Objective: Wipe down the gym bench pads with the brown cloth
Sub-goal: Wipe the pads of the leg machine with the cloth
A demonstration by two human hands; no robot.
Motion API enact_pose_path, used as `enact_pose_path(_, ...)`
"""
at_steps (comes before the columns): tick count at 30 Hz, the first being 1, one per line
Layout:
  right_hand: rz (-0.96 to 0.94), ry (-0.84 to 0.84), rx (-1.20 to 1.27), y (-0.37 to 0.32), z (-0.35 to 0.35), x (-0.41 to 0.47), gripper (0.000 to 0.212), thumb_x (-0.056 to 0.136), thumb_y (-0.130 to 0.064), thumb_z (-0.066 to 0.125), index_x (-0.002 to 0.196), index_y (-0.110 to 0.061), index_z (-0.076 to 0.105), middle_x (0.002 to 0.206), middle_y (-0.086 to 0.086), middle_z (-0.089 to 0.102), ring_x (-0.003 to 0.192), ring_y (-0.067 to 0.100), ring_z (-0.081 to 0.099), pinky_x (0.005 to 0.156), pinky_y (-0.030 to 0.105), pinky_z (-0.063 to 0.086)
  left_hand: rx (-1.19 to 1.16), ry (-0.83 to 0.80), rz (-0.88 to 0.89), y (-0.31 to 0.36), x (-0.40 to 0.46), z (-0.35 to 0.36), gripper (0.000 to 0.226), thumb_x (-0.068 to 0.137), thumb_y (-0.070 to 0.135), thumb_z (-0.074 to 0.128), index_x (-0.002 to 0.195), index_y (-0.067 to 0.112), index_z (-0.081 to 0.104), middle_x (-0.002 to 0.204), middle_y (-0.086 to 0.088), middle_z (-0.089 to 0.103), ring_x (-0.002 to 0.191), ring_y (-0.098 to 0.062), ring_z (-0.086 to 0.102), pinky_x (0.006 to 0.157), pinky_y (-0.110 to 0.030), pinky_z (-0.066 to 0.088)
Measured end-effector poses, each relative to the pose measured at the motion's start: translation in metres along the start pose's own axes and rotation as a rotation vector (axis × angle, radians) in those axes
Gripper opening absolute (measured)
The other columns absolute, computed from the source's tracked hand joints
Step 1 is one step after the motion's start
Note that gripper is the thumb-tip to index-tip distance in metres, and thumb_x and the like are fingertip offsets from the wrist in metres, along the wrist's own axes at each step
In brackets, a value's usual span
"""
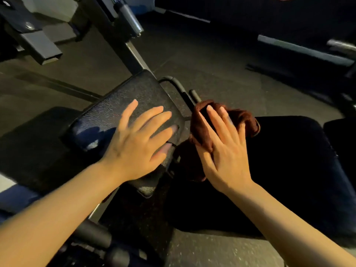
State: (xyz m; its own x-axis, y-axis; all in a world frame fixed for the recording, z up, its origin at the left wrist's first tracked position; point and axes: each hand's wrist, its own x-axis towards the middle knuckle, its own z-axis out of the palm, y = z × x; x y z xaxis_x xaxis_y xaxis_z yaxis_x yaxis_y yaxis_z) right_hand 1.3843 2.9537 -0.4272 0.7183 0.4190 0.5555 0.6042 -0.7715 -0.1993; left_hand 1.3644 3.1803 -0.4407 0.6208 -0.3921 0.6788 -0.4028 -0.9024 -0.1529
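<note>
dim gym, dark speckled rubber floor (202, 60) w/ black steel frame legs (133, 53) running up-left and a chrome-tipped bar (131, 18) at top. a grey square tube end (43, 48) sticks out upper left. pale strip along the far wall base (300, 48) on the right.

two black pads in view. the smaller textured pad (123, 105) sits centre-left, tilted, sheen on its near-left corner. the larger flat pad (300, 170) fills the right side, very dark, surface detail hard to make out. between them a curved black handle (177, 83) and a short black stub (194, 95).

left hand (138, 139) lies over the smaller pad, palm down, fingers straight and spread, holding nothing; fingertips reach the pad's right edge. whether the palm actually presses the pad or hovers just above, can't tell.

right hand (225, 149) is at the gap btwn the pads, at the left edge of the larger pad, back of hand to camera, fingers fairly straight and laid over the brown cloth (202, 128). cloth is bunched under and around those fingers, part bulging up past the fingertips, part hanging down below the hand toward the gap. thumb side is hidden by cloth, so can't tell if it pinches. some motion blur on the right fingers.

both forearms bare, coming in from the bottom corners.
</note>
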Motion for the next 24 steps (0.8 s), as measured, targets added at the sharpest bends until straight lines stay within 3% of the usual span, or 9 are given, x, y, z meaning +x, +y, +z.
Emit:
enact_pose_path(2, 0.008, -0.18, -0.181, 0.01, 0.007, -0.008, 0.059, 0.096, -0.047, 0.033, 0.153, -0.031, 0.034, 0.162, 0.002, 0.028, 0.15, 0.027, 0.022, 0.119, 0.047, 0.003, 0.033, -0.103, -0.011, -0.003, -0.01, 0.014, 0.039, 0.095, 0.034, 0.047, 0.126, 0.017, 0.064, 0.137, -0.013, 0.059, 0.131, -0.031, 0.051, 0.115, -0.06, 0.02)
enact_pose_path(3, 0.035, -0.363, -0.25, 0.016, 0.014, -0.012, 0.058, 0.096, -0.049, 0.031, 0.152, -0.032, 0.035, 0.163, 0.004, 0.024, 0.149, 0.029, 0.024, 0.119, 0.051, 0.004, 0.061, -0.173, -0.016, -0.006, -0.02, 0.02, 0.043, 0.096, 0.036, 0.046, 0.13, 0.017, 0.065, 0.138, -0.013, 0.058, 0.132, -0.032, 0.051, 0.115, -0.062, 0.02)
enact_pose_path(5, 0.147, -0.791, -0.322, 0.024, 0.035, -0.025, 0.054, 0.101, -0.05, 0.028, 0.154, -0.039, 0.027, 0.167, 0.002, 0.006, 0.152, 0.027, 0.01, 0.118, 0.06, -0.003, 0.123, -0.297, 0.008, -0.016, -0.041, 0.029, 0.048, 0.096, 0.041, 0.044, 0.133, 0.018, 0.064, 0.14, -0.014, 0.058, 0.133, -0.032, 0.051, 0.114, -0.065, 0.022)
enact_pose_path(7, 0.191, -1.049, -0.404, 0.03, 0.057, -0.037, 0.053, 0.103, -0.053, 0.027, 0.154, -0.044, 0.018, 0.167, 0.0, -0.004, 0.153, 0.026, -0.005, 0.112, 0.069, -0.013, 0.17, -0.36, 0.023, -0.027, -0.057, 0.033, 0.05, 0.096, 0.045, 0.043, 0.135, 0.018, 0.063, 0.14, -0.014, 0.058, 0.134, -0.032, 0.051, 0.113, -0.067, 0.022)
enact_pose_path(13, -0.029, -1.206, -0.501, 0.02, 0.092, -0.029, 0.065, 0.099, -0.063, 0.023, 0.157, -0.041, 0.002, 0.166, 0.008, -0.013, 0.151, 0.032, -0.014, 0.11, 0.069, -0.019, 0.216, -0.389, 0.103, -0.021, -0.071, 0.036, 0.054, 0.098, 0.05, 0.042, 0.138, 0.018, 0.06, 0.142, -0.015, 0.056, 0.136, -0.033, 0.049, 0.112, -0.067, 0.026)
enact_pose_path(17, -0.123, -1.306, -0.429, 0.011, 0.095, -0.031, 0.062, 0.101, -0.061, 0.019, 0.157, -0.041, 0.001, 0.164, 0.008, -0.019, 0.15, 0.03, -0.019, 0.11, 0.065, -0.023, 0.251, -0.402, 0.144, -0.02, -0.067, 0.054, 0.057, 0.1, 0.052, 0.037, 0.142, 0.017, 0.055, 0.145, -0.016, 0.053, 0.138, -0.033, 0.046, 0.113, -0.066, 0.024)
enact_pose_path(21, -0.054, -1.267, -0.39, 0.016, 0.09, -0.032, 0.057, 0.103, -0.057, 0.018, 0.156, -0.042, 0.004, 0.165, 0.004, -0.016, 0.151, 0.026, -0.018, 0.111, 0.062, -0.025, 0.294, -0.38, 0.194, -0.022, -0.07, 0.074, 0.061, 0.101, 0.054, 0.036, 0.147, 0.016, 0.048, 0.152, -0.016, 0.044, 0.142, -0.033, 0.04, 0.115, -0.066, 0.016)
enact_pose_path(24, 0.061, -1.182, -0.432, 0.031, 0.085, -0.027, 0.055, 0.103, -0.055, 0.018, 0.156, -0.044, 0.008, 0.166, 0.002, -0.012, 0.152, 0.025, -0.013, 0.11, 0.063, -0.025, 0.261, -0.258, 0.225, -0.024, -0.072, 0.077, 0.062, 0.098, 0.056, 0.045, 0.145, 0.017, 0.052, 0.153, -0.014, 0.044, 0.14, -0.032, 0.043, 0.114, -0.065, 0.02)
